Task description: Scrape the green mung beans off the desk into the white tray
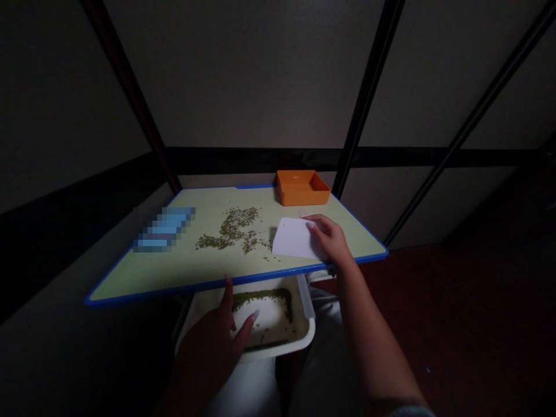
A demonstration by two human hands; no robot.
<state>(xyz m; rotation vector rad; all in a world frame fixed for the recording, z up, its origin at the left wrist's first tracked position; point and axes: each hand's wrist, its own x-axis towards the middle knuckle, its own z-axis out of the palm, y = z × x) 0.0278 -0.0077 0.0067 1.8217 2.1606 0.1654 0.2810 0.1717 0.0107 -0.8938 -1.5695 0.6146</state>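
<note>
My right hand point(328, 234) grips a white card point(295, 238) by its right side, over the right part of the small table point(174, 272). Loose small greenish-brown grains point(237, 226) lie scattered left of the card, some close to its left edge. Below the table's front edge, my left hand point(217, 330) hangs over a white tub point(308, 341), thumb and fingers apart with nothing between them. Inside the tub, more green grains point(264, 294) are gathered mostly along the far and right sides.
An orange open box point(304, 194) stands at the table's back right. A blurred blue item point(167, 229) lies at the left edge. Behind the table rises a panelled wall point(252, 75) with dark strips. The tub sits above my lap.
</note>
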